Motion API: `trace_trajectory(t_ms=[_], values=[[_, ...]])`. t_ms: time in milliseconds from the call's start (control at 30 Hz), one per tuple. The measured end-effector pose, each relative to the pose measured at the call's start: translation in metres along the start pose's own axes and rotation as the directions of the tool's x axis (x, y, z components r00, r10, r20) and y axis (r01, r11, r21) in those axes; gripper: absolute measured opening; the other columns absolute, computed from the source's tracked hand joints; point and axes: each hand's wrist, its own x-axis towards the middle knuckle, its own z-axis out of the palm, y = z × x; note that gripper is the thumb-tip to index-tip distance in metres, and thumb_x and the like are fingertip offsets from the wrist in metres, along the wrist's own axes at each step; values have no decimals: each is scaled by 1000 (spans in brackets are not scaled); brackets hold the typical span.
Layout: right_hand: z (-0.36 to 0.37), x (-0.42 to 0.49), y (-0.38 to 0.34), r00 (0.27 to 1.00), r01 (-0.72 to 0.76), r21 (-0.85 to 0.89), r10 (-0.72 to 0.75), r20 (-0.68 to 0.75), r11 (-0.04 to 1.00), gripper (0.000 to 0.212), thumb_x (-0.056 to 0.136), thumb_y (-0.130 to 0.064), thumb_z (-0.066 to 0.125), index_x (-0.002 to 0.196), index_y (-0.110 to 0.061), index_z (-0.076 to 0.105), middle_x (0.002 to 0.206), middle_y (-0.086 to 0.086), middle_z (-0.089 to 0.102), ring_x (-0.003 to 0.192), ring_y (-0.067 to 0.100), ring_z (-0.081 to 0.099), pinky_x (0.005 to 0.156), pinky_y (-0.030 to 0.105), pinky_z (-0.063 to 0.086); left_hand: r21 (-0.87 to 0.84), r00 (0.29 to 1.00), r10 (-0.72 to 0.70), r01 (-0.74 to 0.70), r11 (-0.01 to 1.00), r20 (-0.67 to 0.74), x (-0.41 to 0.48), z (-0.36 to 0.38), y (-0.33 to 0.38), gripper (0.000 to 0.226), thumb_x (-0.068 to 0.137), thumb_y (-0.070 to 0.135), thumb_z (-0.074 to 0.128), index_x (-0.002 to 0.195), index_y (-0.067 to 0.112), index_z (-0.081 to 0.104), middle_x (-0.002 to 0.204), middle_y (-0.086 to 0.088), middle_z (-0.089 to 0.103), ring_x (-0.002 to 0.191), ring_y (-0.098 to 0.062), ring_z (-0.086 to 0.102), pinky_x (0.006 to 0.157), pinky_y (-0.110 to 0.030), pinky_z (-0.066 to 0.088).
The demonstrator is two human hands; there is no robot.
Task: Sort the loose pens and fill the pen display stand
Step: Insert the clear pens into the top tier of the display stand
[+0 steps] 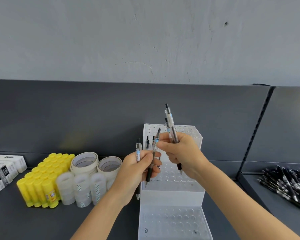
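Above the stand, your left hand curled round two pens; your right hand gripped another pair.

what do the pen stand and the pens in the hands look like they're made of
The pen display stand seems frosted, translucent white plastic or acrylic; rows of holes show faintly through its tiers. The pens have clear glossy plastic barrels, the dark refill visible inside, and matte black grips, probably rubber.

Left hand grips two pens and right hand a pen bundle before the display stand.
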Motion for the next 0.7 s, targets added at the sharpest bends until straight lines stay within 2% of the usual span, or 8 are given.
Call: trace_trajectory(t_ms=[100,167,233,300,367,500,633,700], values=[[-13,-2,-3,999,21,83,-18,-37,996,17,84,3,65,76,-10,60,55,-1,41,41,8,27,38,18,24,94,999,27,-25,995,-19,2,3,-2,24,100,18,47,99,10,70,84,-7,73,75,-18,69,69,-29,55],[-22,-3,-8,986,96,56,-87,-142,994,15,82,3,67,74,-8,60,53,-3,41,41,8,28,39,19,24,179,992,54,-33,983,-113,3,4,-4,22,99,19,49,97,13,70,85,-3,74,80,-16,70,70,-25,57],[-29,0,-10,944,167,-99,-188,-270,981,11,80,-2,71,74,-8,64,52,-4,48,41,6,35,42,18,31,259,975,84,-28,966,-206,4,3,-4,24,98,21,49,89,12,69,74,0,70,67,-8,67,58,-16,52],[-30,5,-7,904,188,-246,-265,-335,951,9,80,-8,73,74,-12,67,57,-5,56,47,4,44,50,17,40,329,965,110,-27,944,-236,4,3,-5,29,97,24,50,79,7,65,57,3,58,48,-4,52,46,-15,41],[-27,11,0,892,173,-311,-283,-353,935,8,80,-11,74,76,-15,68,66,-4,62,58,7,53,60,20,45,377,963,123,-24,926,-238,3,4,-5,30,95,26,53,74,5,56,54,3,47,49,-8,41,47,-20,35],[-22,23,15,892,133,-426,-296,-343,895,3,80,-13,73,80,-12,70,73,-5,65,72,15,62,69,26,52,414,972,78,22,910,-223,-1,4,-6,7,92,14,52,86,11,54,68,1,49,61,-11,42,57,-25,37],[-19,27,26,915,114,-447,-269,-300,887,2,81,-11,72,81,-11,70,73,-6,67,68,8,60,67,20,49,366,982,6,65,929,-188,-3,0,-4,15,89,0,42,89,10,52,80,-3,51,68,-14,43,64,-27,37],[-18,28,31,926,99,-452,-249,-285,886,3,81,-11,72,81,-12,70,76,-3,69,72,11,62,66,19,49,382,987,-10,72,921,-163,-5,-2,-4,18,90,-2,41,89,12,53,83,-3,52,71,-14,44,66,-26,39]])
